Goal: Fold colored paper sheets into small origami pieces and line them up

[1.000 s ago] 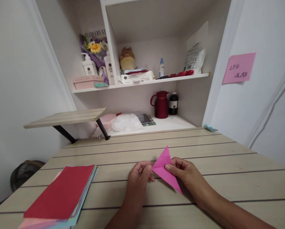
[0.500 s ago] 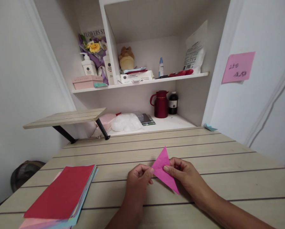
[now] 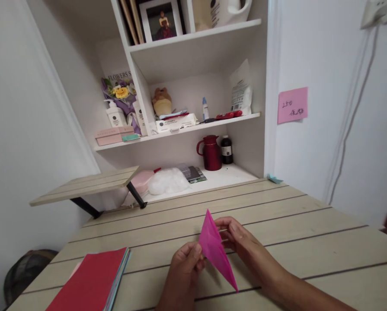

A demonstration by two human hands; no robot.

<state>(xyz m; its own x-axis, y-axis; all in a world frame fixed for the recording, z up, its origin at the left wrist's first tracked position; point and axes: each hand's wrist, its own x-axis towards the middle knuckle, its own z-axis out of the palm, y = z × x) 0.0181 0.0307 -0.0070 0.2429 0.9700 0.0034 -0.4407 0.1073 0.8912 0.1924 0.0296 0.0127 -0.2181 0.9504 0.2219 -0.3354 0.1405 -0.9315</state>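
Observation:
A folded pink piece of paper (image 3: 215, 250), roughly triangular, is held tilted just above the wooden tabletop. My left hand (image 3: 188, 263) pinches its left corner between thumb and fingers. On the paper's right side is my right hand (image 3: 240, 242), its fingers loosely bent and apart. Their tips reach the paper's right edge and are partly hidden behind it; whether they touch it I cannot tell. To the left lies a stack of coloured paper (image 3: 92, 276) with a red sheet on top.
A small raised wooden shelf (image 3: 86, 185) stands on black legs at the table's back left. Behind the table, a white cabinet holds a dark red jug (image 3: 212, 153), a dark bottle (image 3: 226, 150) and a white fluffy bundle (image 3: 168, 181). A blue paper scrap (image 3: 274, 179) lies at the back right corner.
My right thumb has come off the front of the pink paper, and that hand has loosened. The paper has turned more edge-on, still in my left hand. The camera view has tilted up.

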